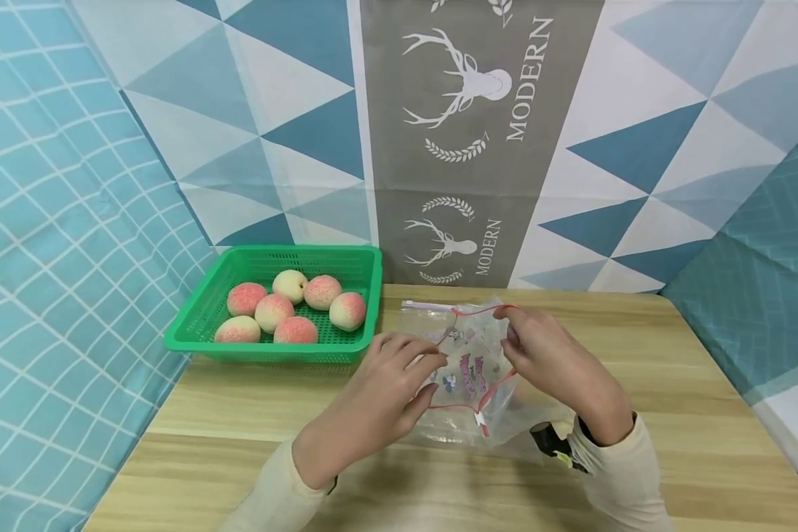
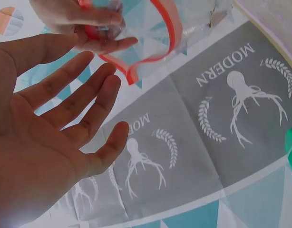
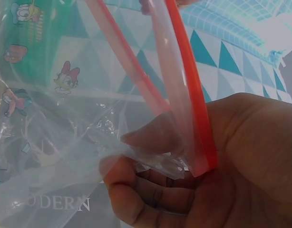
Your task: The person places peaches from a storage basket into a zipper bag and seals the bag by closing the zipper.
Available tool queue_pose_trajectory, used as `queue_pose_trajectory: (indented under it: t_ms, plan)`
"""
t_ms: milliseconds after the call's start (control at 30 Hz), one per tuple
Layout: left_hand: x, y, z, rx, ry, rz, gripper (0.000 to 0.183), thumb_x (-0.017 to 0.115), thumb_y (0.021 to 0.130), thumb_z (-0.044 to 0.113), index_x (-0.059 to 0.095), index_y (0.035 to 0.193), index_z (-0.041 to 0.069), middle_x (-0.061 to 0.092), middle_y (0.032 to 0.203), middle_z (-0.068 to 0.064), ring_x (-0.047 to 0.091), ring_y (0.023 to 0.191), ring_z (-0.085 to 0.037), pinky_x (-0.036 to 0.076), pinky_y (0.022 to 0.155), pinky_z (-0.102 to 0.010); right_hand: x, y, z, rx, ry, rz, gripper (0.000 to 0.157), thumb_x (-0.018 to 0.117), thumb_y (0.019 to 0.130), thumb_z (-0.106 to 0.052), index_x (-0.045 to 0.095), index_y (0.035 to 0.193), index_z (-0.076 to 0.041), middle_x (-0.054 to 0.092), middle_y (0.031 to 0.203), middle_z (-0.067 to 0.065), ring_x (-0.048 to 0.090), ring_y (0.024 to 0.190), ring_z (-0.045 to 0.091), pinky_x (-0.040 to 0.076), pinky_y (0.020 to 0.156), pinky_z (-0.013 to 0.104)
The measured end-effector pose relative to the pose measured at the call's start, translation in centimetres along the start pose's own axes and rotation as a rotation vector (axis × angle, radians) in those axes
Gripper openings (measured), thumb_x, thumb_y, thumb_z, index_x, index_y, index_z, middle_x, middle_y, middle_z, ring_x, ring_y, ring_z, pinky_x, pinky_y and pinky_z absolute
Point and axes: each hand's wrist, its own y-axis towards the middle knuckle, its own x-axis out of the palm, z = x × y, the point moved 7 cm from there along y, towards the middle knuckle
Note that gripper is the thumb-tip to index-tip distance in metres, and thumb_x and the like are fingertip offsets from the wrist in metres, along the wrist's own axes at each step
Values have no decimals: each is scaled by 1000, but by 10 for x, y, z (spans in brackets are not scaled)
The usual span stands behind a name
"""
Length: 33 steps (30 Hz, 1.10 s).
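Observation:
A clear zip bag (image 1: 468, 369) with cartoon prints and a red zip edge (image 3: 196, 90) stands with its mouth spread apart over the table. My right hand (image 1: 548, 358) pinches the bag's rim at the right; in the right wrist view its thumb and curled fingers hold the plastic beside the red strip. At the left of the mouth is my left hand (image 1: 389, 380), palm turned toward the bag. The left wrist view shows this hand (image 2: 65, 114) with fingers spread and relaxed, holding nothing. A white slider (image 1: 479, 419) sits on the near part of the zip.
Left of the bag stands a green basket (image 1: 193, 346) with several pink-and-yellow peaches (image 1: 274, 312). More clear plastic with a pale zip strip (image 1: 428, 305) lies under and behind the bag. Patterned cloth (image 1: 452, 177) hangs behind the wooden table (image 1: 672, 414).

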Motion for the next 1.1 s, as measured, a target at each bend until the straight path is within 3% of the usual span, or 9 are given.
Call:
queue_pose_trajectory:
  t_ms: [67, 167, 300, 400, 600, 733, 867, 1000, 1100]
  plan:
    - [-2, 0, -3, -9, -10, 12, 30, 76, 85, 14, 69, 114, 12, 65, 117, -3, 57, 110, -23, 43, 94, -45, 1, -1, 1, 6, 6, -5, 14, 54, 88, 6, 59, 83, -6, 67, 103, 9, 35, 51, 6, 37, 53, 24]
    - [-5, 0, -7, -26, -23, 20, 29, 76, 85, 12, 69, 114, 13, 65, 119, -4, 58, 110, -23, 43, 95, -45, 2, -3, 1, 7, 11, -5, 19, 54, 88, 6, 55, 78, -11, 67, 105, 10, 35, 51, 5, 37, 53, 24]
    - [-8, -1, -12, -41, -17, 32, 28, 75, 85, 12, 69, 112, 13, 65, 116, -3, 58, 108, -23, 43, 95, -45, 1, -2, 1, 0, 11, -3, 20, 54, 88, 6, 55, 78, -11, 66, 98, 8, 35, 51, 5, 38, 54, 24]
    - [-8, -2, -16, -48, -17, 42, 28, 75, 86, 11, 69, 113, 12, 65, 114, -3, 58, 106, -23, 44, 93, -45, 1, -2, 0, -3, 9, -7, 24, 54, 88, 6, 51, 73, -12, 67, 106, 10, 35, 52, 5, 38, 56, 25]
    - [-7, -2, -23, -72, -26, 32, 25, 74, 88, 12, 69, 113, 12, 64, 111, -2, 58, 106, -22, 45, 91, -45, 1, -2, 0, -1, 11, -10, 18, 54, 89, 7, 56, 80, -9, 67, 113, 12, 36, 52, 5, 38, 54, 24]
    - [-4, -2, -26, -80, -28, 16, 27, 74, 88, 12, 68, 114, 12, 64, 112, -2, 58, 106, -22, 45, 92, -45, 1, -2, 0, 0, 12, -11, 12, 54, 89, 7, 63, 94, -1, 66, 100, 8, 36, 53, 6, 38, 54, 24]
    - [-3, -2, -33, -97, -28, 10, 28, 75, 87, 12, 68, 114, 11, 64, 114, -3, 58, 109, -23, 45, 92, -45, 1, -2, 0, 9, 14, -14, 21, 55, 89, 6, 62, 109, 6, 61, 88, 5, 37, 53, 6, 38, 53, 24]
    - [-2, -3, -44, -121, -29, 10, 27, 74, 88, 11, 68, 114, 11, 65, 116, -5, 59, 110, -24, 46, 93, -45, 1, -2, 0, 9, 14, -14, 18, 55, 89, 7, 63, 106, 5, 66, 102, 9, 37, 53, 6, 38, 53, 24]
    - [-1, -3, -51, -143, -27, 7, 27, 73, 88, 10, 68, 115, 10, 66, 116, -6, 59, 110, -25, 45, 98, -47, 0, -3, 0, 9, 17, -15, 19, 55, 89, 7, 63, 106, 5, 66, 102, 10, 37, 52, 6, 39, 53, 24]
